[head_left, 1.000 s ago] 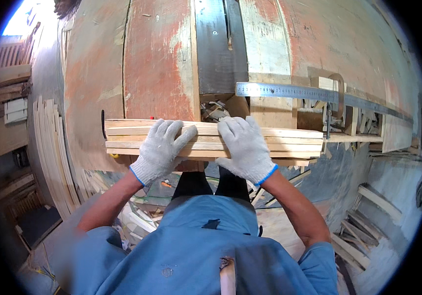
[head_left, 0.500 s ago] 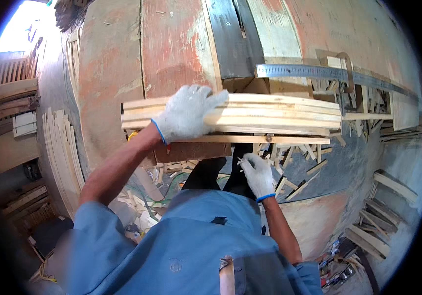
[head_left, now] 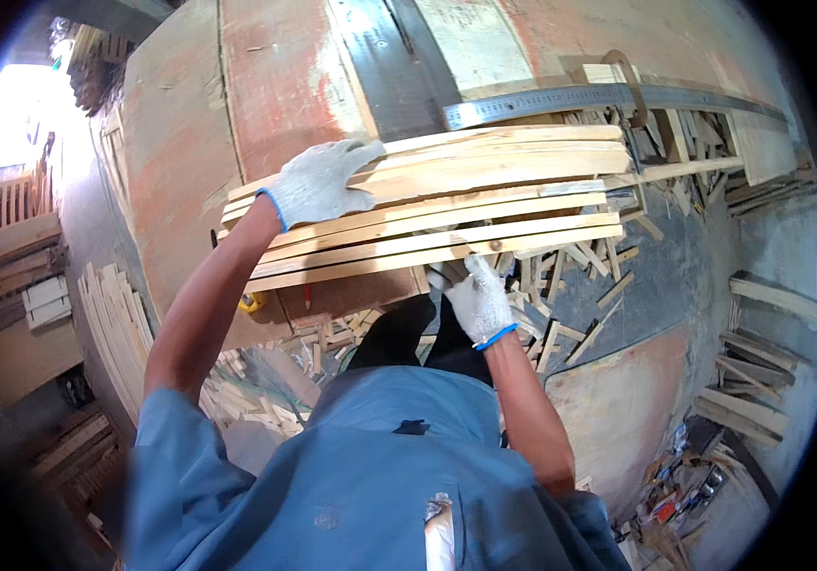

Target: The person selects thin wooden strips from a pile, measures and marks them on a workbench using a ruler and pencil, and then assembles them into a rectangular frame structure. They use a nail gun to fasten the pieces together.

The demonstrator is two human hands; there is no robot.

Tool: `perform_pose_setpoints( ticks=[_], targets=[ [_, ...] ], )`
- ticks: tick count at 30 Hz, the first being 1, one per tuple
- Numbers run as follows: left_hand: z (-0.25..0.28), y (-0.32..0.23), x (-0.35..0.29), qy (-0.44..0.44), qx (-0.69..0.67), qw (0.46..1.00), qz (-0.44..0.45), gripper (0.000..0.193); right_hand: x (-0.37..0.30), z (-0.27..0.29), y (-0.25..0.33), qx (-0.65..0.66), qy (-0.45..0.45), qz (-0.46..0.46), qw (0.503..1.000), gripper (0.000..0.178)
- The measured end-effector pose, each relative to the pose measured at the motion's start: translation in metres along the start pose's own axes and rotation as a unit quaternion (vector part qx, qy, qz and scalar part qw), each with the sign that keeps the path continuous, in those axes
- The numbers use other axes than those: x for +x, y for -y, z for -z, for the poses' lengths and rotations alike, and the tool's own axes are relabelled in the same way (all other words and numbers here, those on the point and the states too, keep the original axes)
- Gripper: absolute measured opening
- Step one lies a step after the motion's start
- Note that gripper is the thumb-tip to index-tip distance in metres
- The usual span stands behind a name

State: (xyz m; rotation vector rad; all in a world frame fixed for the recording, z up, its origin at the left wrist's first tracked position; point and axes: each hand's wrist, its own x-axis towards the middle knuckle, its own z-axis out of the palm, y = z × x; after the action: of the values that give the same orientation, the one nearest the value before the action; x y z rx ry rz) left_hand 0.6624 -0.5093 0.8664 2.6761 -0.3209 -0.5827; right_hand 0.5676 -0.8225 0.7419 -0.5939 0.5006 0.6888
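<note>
A bundle of long, pale wooden strips lies crosswise in front of me at the near edge of the worktable. My left hand, in a whitish knit glove with a blue cuff, lies over the strips' left part, its fingers and thumb spanning the far ones. At the near side, my gloved right hand is closed at the edge of the front strip, its fingertips partly hidden beneath the wood. Dark gaps separate the nearer strips from the far group.
Beyond the bundle are a steel ruler and a C-clamp on the worktable. Wood offcuts litter the floor below. A red pencil and a yellow tool show under the strips. Long strips lie at left.
The bundle has shifted left and tilted, and its near strips have spread apart. My left hand has moved left with it. My right hand has risen to the front strip; small wood slivers no longer show at its fingers.
</note>
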Motion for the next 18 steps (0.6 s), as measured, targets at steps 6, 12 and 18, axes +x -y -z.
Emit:
perform_pose_setpoints(
  ticks=[6,12,18],
  targets=[
    [-0.024,0.008,-0.013,-0.094,0.006,0.995,-0.013,0.068,0.029,-0.009,-0.01,0.185,0.019,0.013,0.982,0.052],
    [-0.03,-0.016,-0.028,-0.183,0.072,0.98,-0.043,0.058,0.037,-0.01,-0.016,0.221,0.025,0.011,0.975,0.055],
    [-0.072,-0.065,-0.056,-0.17,0.092,0.975,-0.107,0.06,0.022,-0.016,-0.011,0.205,0.017,0.034,0.978,0.065]
  ],
)
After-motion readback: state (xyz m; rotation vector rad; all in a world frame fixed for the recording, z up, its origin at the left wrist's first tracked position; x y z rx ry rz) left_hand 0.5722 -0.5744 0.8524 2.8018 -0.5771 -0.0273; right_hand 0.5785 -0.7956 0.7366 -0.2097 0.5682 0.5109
